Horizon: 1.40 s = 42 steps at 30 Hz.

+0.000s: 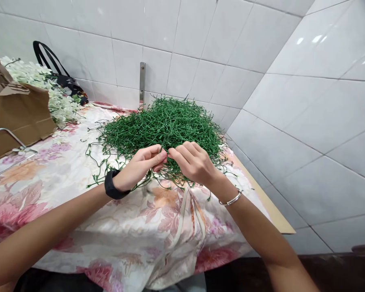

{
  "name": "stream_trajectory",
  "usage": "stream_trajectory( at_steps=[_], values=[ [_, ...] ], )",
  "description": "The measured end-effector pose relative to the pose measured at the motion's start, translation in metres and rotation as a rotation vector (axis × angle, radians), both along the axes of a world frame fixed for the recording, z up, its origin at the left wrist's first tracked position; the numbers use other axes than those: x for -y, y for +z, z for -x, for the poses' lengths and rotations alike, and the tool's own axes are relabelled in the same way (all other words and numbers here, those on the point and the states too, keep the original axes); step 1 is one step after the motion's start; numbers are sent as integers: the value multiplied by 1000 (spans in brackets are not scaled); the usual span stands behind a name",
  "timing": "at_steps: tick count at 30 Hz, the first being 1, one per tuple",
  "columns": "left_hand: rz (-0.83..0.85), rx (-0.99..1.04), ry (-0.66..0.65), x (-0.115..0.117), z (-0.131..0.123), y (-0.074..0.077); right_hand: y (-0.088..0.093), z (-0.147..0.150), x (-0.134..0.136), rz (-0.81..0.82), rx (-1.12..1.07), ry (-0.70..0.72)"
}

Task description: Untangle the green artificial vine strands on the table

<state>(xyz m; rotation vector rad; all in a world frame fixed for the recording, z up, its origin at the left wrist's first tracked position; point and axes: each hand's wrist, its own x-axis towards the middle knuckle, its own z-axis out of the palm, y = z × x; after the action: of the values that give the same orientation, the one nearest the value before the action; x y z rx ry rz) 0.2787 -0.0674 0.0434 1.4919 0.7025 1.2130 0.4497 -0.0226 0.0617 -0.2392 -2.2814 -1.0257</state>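
A thin green stem (165, 142) is pinched between the closed fingertips of the left hand (142, 164) and right hand (193, 162), just before the green pile (164, 125).

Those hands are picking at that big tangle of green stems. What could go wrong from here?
The green stem pinched by the left hand and right hand runs into the tangled pile; pulling may drag others along. Loose strands lie toward the front edge of the floral cloth and might slip off.

Black wristband (112, 185) left, silver bangle (231, 199) right
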Motion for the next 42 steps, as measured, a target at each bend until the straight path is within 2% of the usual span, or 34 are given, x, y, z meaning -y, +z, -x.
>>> stream_trajectory(
  at_steps=[4,11,13,17,24,26,28,33,42],
  values=[
    [-116,-149,63,2,1,2,4,1,6,363,-57,32],
    [-281,-456,79,1,2,-9,10,0,16,1267,-150,47],
    [-311,-486,89,4,-2,-12,9,1,16,1388,-248,38],
    [-307,-444,145,9,-9,-18,4,4,15,1321,-362,13],
    [-258,-361,184,7,-15,-27,1,4,11,912,-418,-41],
    [-254,-342,213,7,-17,-28,0,4,7,848,-411,-33],
    [-250,-332,244,7,-19,-28,-1,5,3,851,-421,-24],
    [-228,-345,312,10,-23,-28,1,8,1,986,-487,-41],
    [-150,-197,286,8,-26,-40,-3,13,0,1051,-575,-42]
  ],
)
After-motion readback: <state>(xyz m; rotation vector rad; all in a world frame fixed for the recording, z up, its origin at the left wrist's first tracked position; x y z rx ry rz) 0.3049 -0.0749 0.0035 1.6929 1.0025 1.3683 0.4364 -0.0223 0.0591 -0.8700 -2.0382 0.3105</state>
